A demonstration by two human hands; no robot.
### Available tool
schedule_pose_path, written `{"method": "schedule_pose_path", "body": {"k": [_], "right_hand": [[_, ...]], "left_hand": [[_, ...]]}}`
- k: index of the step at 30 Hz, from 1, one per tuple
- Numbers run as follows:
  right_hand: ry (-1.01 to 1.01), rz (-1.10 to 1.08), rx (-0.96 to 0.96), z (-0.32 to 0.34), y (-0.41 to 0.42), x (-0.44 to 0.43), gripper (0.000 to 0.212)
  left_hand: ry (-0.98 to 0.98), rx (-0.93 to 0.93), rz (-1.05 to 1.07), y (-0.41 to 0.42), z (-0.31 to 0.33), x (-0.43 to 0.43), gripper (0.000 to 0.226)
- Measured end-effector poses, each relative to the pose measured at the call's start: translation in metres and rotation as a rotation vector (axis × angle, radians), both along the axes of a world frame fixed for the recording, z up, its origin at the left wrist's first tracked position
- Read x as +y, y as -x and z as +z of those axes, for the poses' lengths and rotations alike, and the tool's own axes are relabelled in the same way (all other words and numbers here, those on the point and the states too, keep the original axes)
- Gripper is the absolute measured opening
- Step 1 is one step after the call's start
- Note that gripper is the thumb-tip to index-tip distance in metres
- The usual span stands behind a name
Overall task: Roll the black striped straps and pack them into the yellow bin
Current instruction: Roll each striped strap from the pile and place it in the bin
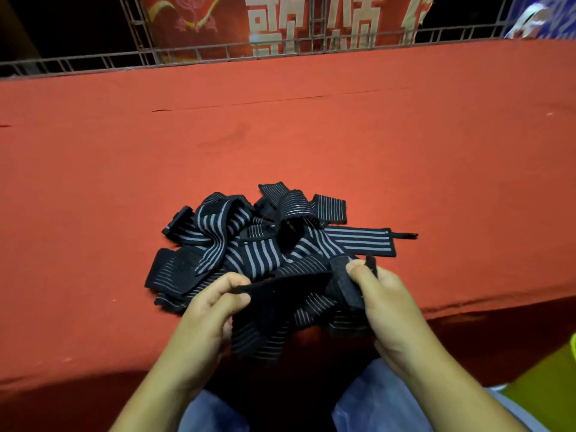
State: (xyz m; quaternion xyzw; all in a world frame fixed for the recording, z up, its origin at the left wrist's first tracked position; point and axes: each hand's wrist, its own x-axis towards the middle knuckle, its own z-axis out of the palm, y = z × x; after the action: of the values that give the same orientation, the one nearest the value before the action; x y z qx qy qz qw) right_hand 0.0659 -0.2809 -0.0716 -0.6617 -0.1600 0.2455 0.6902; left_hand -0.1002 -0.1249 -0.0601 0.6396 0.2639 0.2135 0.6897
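Jeans-covered knees at the bottom of the shot, and right above them both hands are working one strap [290, 310] out of the pile. Left hand [215, 307] has its fingers [232, 286] pinched shut on the strap's near-left edge, thumb on top; right hand [389, 304] has its fingers [358, 269] closed on the other end, where the fabric looks bunched or maybe already folded over once, can't really tell if that's the start of a roll. So neither hand is open, both are clamped on the same strap. It runs roughly left to right between the two hands with a loose tail drooping toward the lap, so the long axis sits crosswise to the person. My guess is the roll starts from the right-hand end and winds toward the left, since that end looks thicker. Just past the fingers, touching the held strap, is the rest of the black striped straps [265, 241], a tangled heap on the red-covered counter [280, 135], with one lying flat and pointing off to the right. Yellow bin [573, 347]: only a sliver of something yellow-green at the right edge, down beside the right arm, so probably that, and the right hand is the nearer one to it.
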Motion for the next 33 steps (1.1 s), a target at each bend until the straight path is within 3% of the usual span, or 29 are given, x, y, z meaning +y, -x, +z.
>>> {"method": "schedule_pose_path", "body": {"k": [1,3,7,10,14,18,20,24,26,30,33], "right_hand": [[-0.026,0.003,0.044,0.002,-0.003,-0.002,0.035],[-0.068,0.026,0.118,0.005,-0.008,-0.006,0.034],[-0.087,0.071,0.171,0.01,-0.011,-0.011,0.027],[-0.149,-0.072,0.19,0.013,-0.018,-0.015,0.025],[-0.138,-0.063,0.148,0.015,-0.019,-0.019,0.03],[-0.206,-0.048,0.249,0.016,-0.013,-0.014,0.027],[-0.237,0.0,0.287,0.017,-0.011,-0.014,0.025],[-0.189,0.187,0.307,0.031,0.002,-0.013,0.016],[-0.144,0.297,0.233,0.041,0.01,-0.013,0.014],[-0.03,0.432,0.069,0.046,0.019,-0.008,0.016],[-0.101,0.381,0.102,0.039,0.017,-0.009,0.017]], "left_hand": [[-0.072,0.009,-0.027,0.002,0.004,0.002,0.008],[-0.285,0.037,-0.062,0.006,0.005,0.009,0.026],[-0.535,0.09,-0.042,0.009,0.008,0.014,0.023],[-0.528,0.068,0.016,0.014,0.006,0.02,0.033],[-0.518,0.073,0.031,0.019,0.001,0.027,0.032],[-0.547,0.123,-0.158,0.018,0.001,0.024,0.027],[-0.495,0.111,-0.328,0.017,0.007,0.017,0.019],[-0.459,-0.015,-0.321,0.0,0.022,-0.004,0.05],[-0.454,-0.034,-0.35,-0.012,0.03,-0.017,0.054],[-0.63,-0.029,-0.256,-0.027,0.037,-0.032,0.033],[-0.621,-0.059,-0.144,-0.025,0.032,-0.028,0.019]]}}
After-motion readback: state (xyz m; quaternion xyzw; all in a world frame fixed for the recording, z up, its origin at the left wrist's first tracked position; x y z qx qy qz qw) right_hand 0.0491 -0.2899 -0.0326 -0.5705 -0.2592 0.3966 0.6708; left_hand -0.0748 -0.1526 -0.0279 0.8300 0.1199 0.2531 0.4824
